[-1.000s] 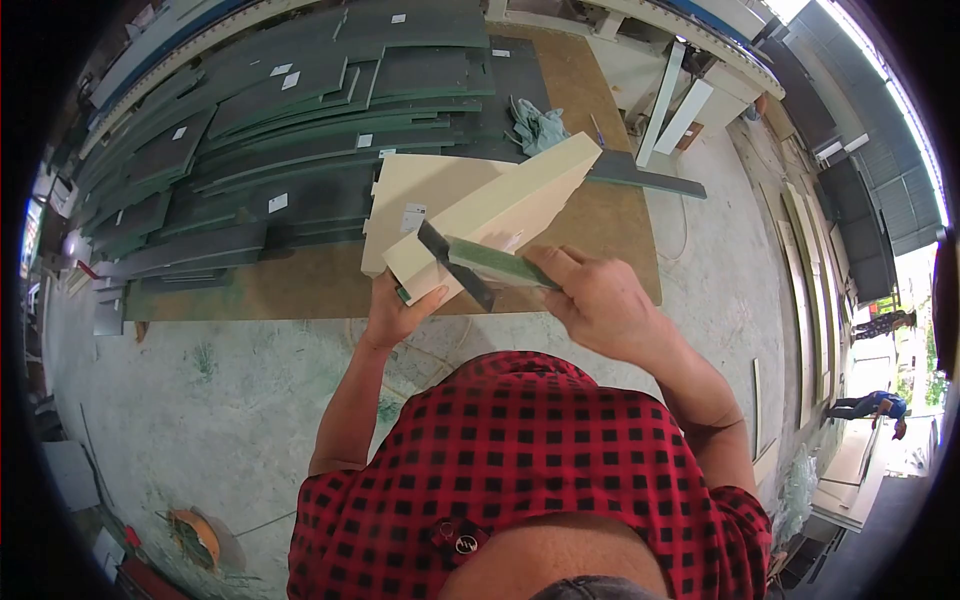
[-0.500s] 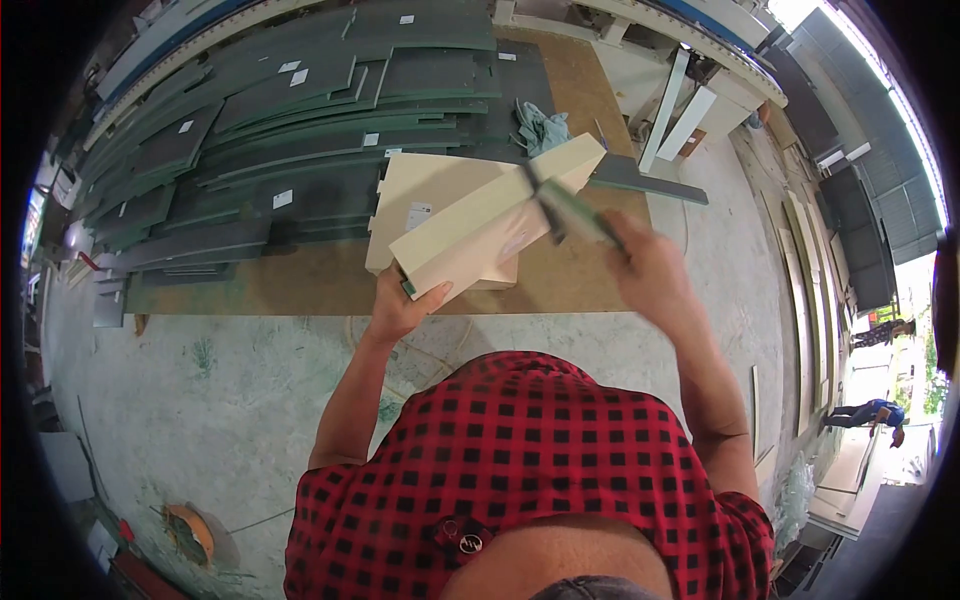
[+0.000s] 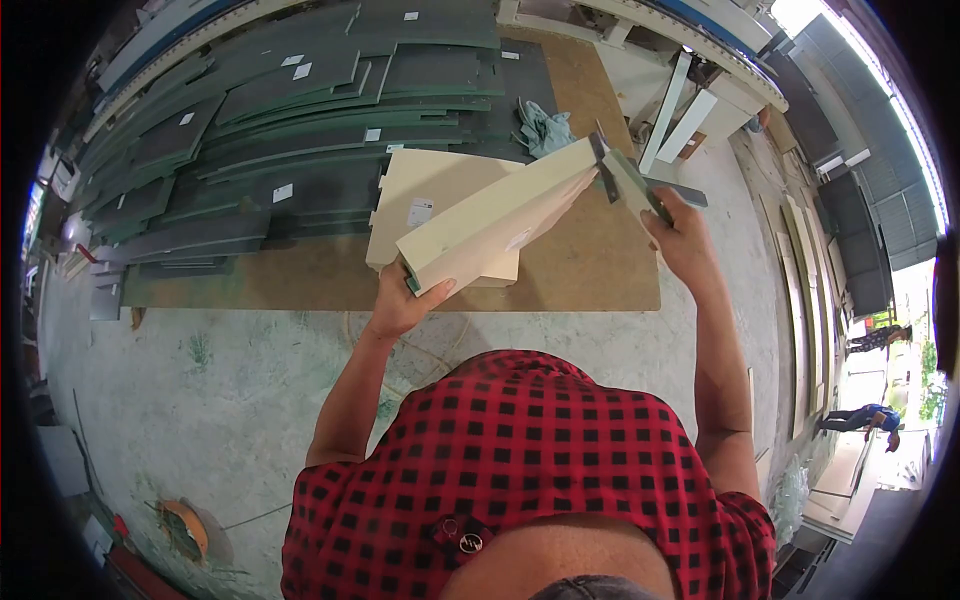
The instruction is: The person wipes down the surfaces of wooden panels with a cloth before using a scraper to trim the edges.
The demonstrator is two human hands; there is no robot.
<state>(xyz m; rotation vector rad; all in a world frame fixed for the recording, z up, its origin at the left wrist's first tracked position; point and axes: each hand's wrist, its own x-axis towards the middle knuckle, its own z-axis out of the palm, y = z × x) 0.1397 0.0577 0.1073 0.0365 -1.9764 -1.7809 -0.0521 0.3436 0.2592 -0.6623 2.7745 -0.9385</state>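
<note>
A cream panel (image 3: 500,213) with a thick long edge facing up is held tilted over the brown board. My left hand (image 3: 402,303) grips its lower left end, thumb on the front face and fingers behind. My right hand (image 3: 682,238) is closed around the broad handle of a T-shaped tool (image 3: 628,180). The tool's dark crosswise head sits right at the panel's upper right end; its exact kind is unclear. Behind the held panel, another cream panel (image 3: 400,200) with a white label lies flat.
Dark green-edged panels (image 3: 330,180) with white labels are stacked at the left and back of the brown board (image 3: 300,292). A grey-green cloth (image 3: 545,130) lies near the panel's far end. Long boards (image 3: 800,310) line the right side, where a person (image 3: 868,418) stands farther off.
My right hand has moved the tool right, along the panel's edge to its upper right end. The held panel has turned slightly; my left hand keeps its grip.
</note>
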